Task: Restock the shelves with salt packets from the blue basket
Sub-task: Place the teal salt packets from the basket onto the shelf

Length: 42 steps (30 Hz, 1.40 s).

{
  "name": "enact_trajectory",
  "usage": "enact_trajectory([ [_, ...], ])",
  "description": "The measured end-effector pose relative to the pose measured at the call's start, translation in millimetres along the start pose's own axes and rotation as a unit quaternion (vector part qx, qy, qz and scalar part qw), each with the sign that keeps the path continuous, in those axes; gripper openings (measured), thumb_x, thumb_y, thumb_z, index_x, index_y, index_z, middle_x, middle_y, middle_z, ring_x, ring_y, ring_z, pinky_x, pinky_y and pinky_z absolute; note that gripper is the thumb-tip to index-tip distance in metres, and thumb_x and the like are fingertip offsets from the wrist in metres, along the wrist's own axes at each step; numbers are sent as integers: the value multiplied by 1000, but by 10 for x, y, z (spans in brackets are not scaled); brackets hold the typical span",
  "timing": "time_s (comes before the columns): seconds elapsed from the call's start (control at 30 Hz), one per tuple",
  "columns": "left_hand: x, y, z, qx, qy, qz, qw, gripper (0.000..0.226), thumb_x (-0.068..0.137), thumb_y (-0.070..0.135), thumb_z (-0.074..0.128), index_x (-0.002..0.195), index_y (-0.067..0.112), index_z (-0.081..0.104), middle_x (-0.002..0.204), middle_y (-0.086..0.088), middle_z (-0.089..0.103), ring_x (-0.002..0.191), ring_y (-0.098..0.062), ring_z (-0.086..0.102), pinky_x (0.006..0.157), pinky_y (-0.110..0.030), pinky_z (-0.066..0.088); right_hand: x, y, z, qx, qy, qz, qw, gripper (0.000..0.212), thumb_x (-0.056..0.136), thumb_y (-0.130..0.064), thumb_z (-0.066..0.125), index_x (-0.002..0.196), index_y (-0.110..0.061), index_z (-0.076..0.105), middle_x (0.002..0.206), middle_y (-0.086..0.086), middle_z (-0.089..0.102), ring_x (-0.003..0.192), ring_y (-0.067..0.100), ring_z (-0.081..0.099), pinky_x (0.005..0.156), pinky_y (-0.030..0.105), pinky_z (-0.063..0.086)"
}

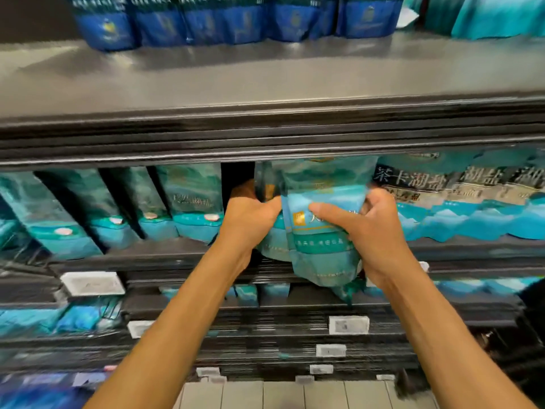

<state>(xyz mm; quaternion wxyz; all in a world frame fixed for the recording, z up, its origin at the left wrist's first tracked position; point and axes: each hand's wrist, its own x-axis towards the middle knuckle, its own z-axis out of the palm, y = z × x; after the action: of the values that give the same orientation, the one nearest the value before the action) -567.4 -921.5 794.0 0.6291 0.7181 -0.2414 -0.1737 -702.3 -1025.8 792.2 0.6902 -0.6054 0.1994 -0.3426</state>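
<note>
The frame is motion-blurred; fine print on most packaging is unreadable. Both hands are raised to the middle shelf (165,252) of a dark shop rack. The right hand (370,231) grips a teal salt packet (320,231) from its right side, thumb laid across the printed front, remaining fingers wrapped behind and out of sight. The left hand (250,219) is closed against the packet's left edge, touching a second teal packet directly behind; its fingers are curled inward, and what exactly they pinch cannot be determined. The held packet stands upright at the shelf's front lip, its lower end hanging past the edge. To its left, a row of teal packets (188,202) leans leftward. To its right, similar packets (460,199) face forward. The upper shelf (265,81) carries dark blue packets (236,22). White price tags (349,325) line the lower shelf edges.
</note>
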Motion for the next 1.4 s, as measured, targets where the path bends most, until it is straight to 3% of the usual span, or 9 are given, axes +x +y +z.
enact_trajectory([
  [0.1, -62, -47, -7, 70, 13, 6, 997, 45, 97, 14, 61, 58, 16, 39, 47, 9, 38, 46, -7, 32, 48, -24, 31, 9, 51, 80, -6, 37, -9, 999, 18, 72, -4, 86, 83, -10, 74, 84, 7, 80, 76, 25, 77, 63, 36, 62],
  [0.27, -341, -147, -115, 87, -37, 41, 995, 26, 102, 54, 40, 86, 34, 48, 80, 7, 50, 66, 1, 46, 66, -12, 43, 61, 60, 157, 4, 78, -45, 996, 19, 67, -8, 88, 68, -20, 74, 69, -2, 75, 64, 15, 73, 58, 31, 60],
  [0.33, -542, -293, -224, 43, -58, 53, 996, 39, 97, 65, 42, 113, 32, 54, 106, 3, 63, 90, 4, 55, 85, -28, 48, 104, 56, 223, 10, 75, -67, 995, 21, 68, -3, 85, 71, -21, 75, 71, -4, 76, 64, 12, 72, 58, 26, 58],
  [0.43, -797, -491, -407, 17, -35, 64, 997, 59, 89, 66, 49, 138, 33, 51, 142, 23, 54, 132, 8, 48, 110, -20, 41, 215, 98, 373, 18, 77, -95, 992, 29, 67, 2, 84, 84, -19, 73, 83, -4, 79, 75, 15, 76, 68, 30, 61],
  [0.53, -929, -603, -584, 29, 2, 113, 993, 25, 99, 44, 51, 119, 32, 63, 130, 23, 62, 126, 2, 56, 102, -13, 44, 298, 210, 597, 5, 62, -97, 993, 37, 68, 7, 85, 84, -25, 73, 84, -11, 79, 80, 11, 76, 75, 31, 62],
  [0.8, -1038, -792, -950, 33, 77, 161, 983, 20, 98, 36, 49, 104, 34, 68, 123, 3, 66, 123, -24, 61, 98, -33, 52, 288, 332, 928, -71, 19, -124, 990, 37, 73, -4, 85, 84, -34, 66, 78, -31, 72, 81, -7, 71, 76, 14, 55],
  [1.03, -791, -703, -1017, 107, 106, 182, 972, 11, 97, 29, 56, 102, 25, 65, 104, 10, 64, 100, -12, 65, 83, -10, 46, 195, 237, 773, -46, 5, -69, 997, 25, 69, -15, 86, 88, -19, 70, 79, -12, 77, 76, 8, 75, 62, 19, 56],
  [1.2, -560, -659, -986, 180, 130, 205, 953, 10, 95, 9, 66, 100, 17, 64, 100, 2, 63, 91, -5, 63, 76, -7, 44, 99, 170, 625, -46, 7, -35, 998, 18, 72, -15, 89, 75, -18, 71, 71, -9, 76, 64, 3, 73, 46, 14, 47],
  [1.4, -493, -712, -974, 201, 137, 213, 946, 5, 95, 12, 65, 100, 13, 64, 98, 0, 62, 87, -6, 62, 74, -14, 46, -15, 141, 360, -53, 76, -65, 994, 21, 72, -22, 88, 83, -23, 70, 80, -8, 78, 73, 5, 73, 51, 17, 51],
])
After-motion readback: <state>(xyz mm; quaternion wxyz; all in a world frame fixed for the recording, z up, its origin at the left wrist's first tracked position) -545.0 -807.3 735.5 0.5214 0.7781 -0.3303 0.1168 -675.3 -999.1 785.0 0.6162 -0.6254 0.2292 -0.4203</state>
